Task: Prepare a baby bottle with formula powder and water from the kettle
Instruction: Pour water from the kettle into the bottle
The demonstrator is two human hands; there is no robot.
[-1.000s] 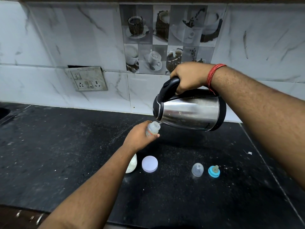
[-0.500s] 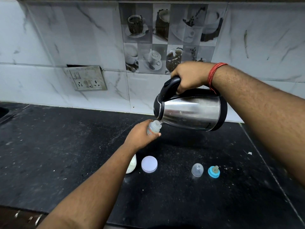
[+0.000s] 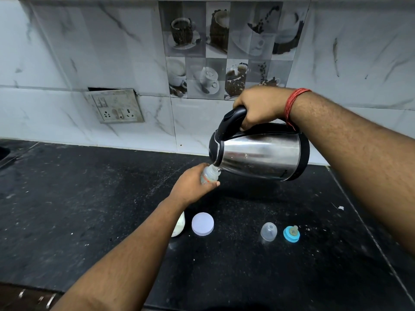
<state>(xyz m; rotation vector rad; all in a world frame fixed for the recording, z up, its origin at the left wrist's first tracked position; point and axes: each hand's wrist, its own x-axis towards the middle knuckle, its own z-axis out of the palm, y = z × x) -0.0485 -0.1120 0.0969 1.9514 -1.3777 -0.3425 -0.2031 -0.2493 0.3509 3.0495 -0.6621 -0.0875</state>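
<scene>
My right hand (image 3: 258, 106) grips the black handle of a steel kettle (image 3: 260, 157), which is tipped to the left. Its spout sits right over the mouth of a small clear baby bottle (image 3: 210, 173). My left hand (image 3: 190, 185) holds that bottle above the black counter (image 3: 67, 209). On the counter lie a blue ring with the teat (image 3: 291, 234), a clear dome cap (image 3: 268, 231) and a round white lid (image 3: 202, 223). A white formula container (image 3: 179, 225) stands partly hidden behind my left forearm.
A wall socket plate (image 3: 115, 106) hangs on the marble-look tiles behind the counter. The counter's front edge runs along the bottom left. A seam in the counter runs diagonally at the right. A dark sink corner (image 3: 3, 151) shows at far left.
The kettle stays tipped over the bottle, and both hands have hardly moved. The kettle and bottle sit a touch further right in view.
</scene>
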